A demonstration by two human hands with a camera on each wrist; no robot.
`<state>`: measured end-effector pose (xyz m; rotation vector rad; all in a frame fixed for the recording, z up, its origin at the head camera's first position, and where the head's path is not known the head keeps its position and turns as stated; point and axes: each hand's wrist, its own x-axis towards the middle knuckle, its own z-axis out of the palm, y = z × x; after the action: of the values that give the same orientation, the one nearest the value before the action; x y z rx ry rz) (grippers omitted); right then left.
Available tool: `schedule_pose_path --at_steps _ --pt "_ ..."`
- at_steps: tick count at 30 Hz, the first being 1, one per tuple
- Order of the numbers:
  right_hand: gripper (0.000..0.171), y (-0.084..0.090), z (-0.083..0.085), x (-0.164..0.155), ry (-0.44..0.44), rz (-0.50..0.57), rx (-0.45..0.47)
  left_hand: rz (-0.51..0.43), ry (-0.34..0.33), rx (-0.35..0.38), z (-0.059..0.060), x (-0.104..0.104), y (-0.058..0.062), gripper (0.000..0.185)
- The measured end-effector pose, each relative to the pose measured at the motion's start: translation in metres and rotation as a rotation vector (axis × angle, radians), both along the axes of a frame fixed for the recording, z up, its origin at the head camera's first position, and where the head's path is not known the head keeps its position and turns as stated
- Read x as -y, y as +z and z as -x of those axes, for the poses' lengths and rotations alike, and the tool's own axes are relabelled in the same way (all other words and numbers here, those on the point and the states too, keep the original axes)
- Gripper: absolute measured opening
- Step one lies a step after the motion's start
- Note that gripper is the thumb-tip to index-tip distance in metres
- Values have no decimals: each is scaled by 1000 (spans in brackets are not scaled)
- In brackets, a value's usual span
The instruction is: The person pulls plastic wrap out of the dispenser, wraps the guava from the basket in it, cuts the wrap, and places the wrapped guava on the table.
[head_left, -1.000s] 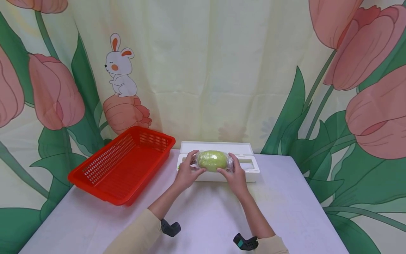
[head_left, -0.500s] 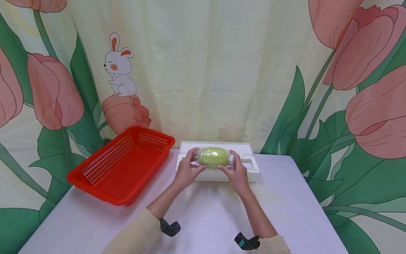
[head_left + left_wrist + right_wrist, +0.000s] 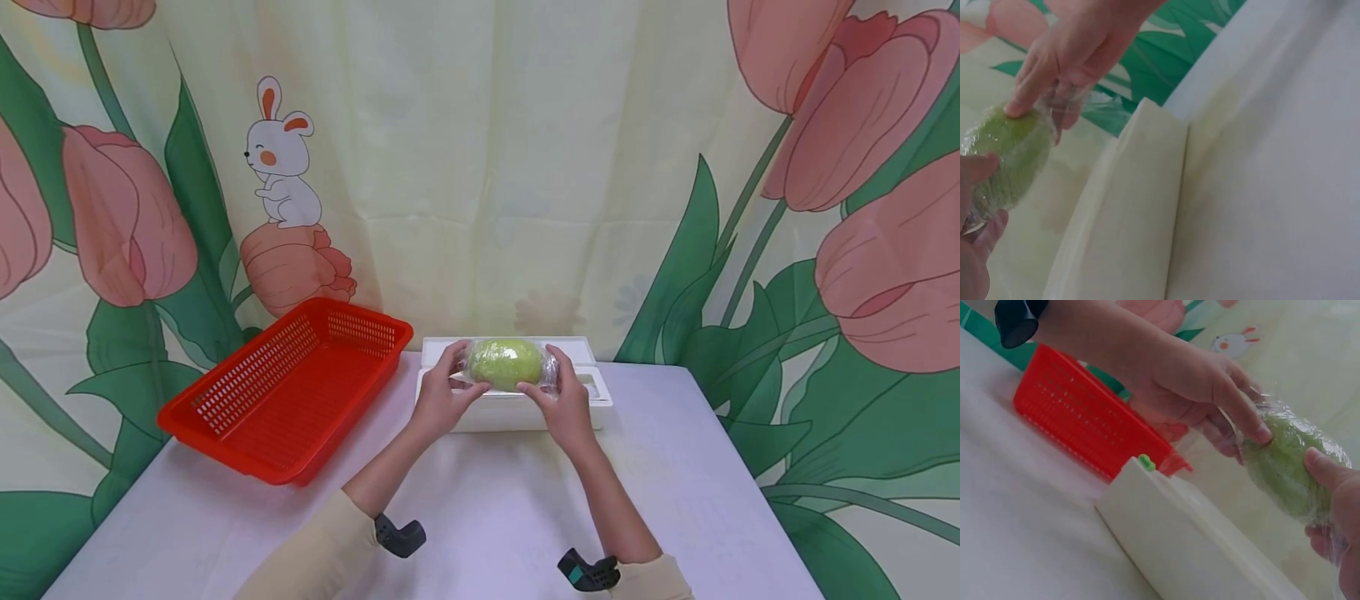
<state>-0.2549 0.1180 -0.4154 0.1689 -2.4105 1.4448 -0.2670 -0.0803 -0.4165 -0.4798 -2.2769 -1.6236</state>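
A green oval fruit point(image 3: 506, 364) wrapped in clear plastic film is held up between both hands. My left hand point(image 3: 442, 393) grips its left end, thumb on the near side. At the other end, my right hand point(image 3: 564, 404) pinches it in the same way. Loose film bunches up at both ends. Behind and below the fruit stands a long white box point(image 3: 498, 415) with its lid raised; the hands and fruit hide much of its inside. In the right wrist view, a small green piece point(image 3: 1146, 462) sits on the box's end.
A red plastic basket point(image 3: 300, 392) with slotted walls stands to the left on the white-covered table point(image 3: 495, 517). A curtain point(image 3: 480, 183) printed with tulips and a rabbit hangs right behind the table.
Both hands have raised the wrapped fruit a little, away from the box. Their grip on its two ends looks the same.
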Motion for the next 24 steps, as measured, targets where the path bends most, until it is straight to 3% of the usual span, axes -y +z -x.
schedule_pose_path --at_steps 24 --pt "79 26 -15 -2 30 11 -93 -30 -10 -77 -17 -1 23 67"
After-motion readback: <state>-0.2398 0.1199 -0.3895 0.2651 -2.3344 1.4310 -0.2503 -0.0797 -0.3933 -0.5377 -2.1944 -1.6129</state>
